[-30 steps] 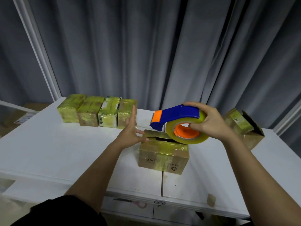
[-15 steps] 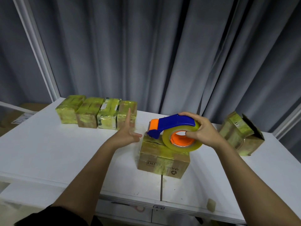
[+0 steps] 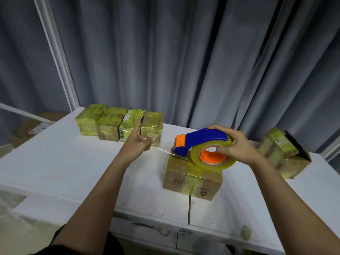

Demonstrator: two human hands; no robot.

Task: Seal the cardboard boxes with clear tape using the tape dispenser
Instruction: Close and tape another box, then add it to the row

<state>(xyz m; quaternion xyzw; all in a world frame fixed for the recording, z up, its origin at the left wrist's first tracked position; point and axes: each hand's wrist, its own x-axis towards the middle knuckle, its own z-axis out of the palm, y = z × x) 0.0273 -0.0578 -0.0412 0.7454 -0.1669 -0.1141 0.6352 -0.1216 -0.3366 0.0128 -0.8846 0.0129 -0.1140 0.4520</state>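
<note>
Here the right hand (image 3: 237, 146) grips the tape dispenser (image 3: 202, 144) on the box (image 3: 191, 179) just below it, while the left hand (image 3: 137, 144) pinches the tape end (image 3: 160, 150), likely to stretch a strip across the seam.

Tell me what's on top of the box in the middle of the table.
The tape dispenser rests on the box, held by the right hand. Clear tape stretches from it to the left hand. The box top beneath the dispenser is hidden.

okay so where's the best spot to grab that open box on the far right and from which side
Probably the open cardboard box is best taken by its two taped side walls, coming from above and the near side. It sits tilted with its flaps open toward the far right, so the flaps would likely bend under a grip.
</note>
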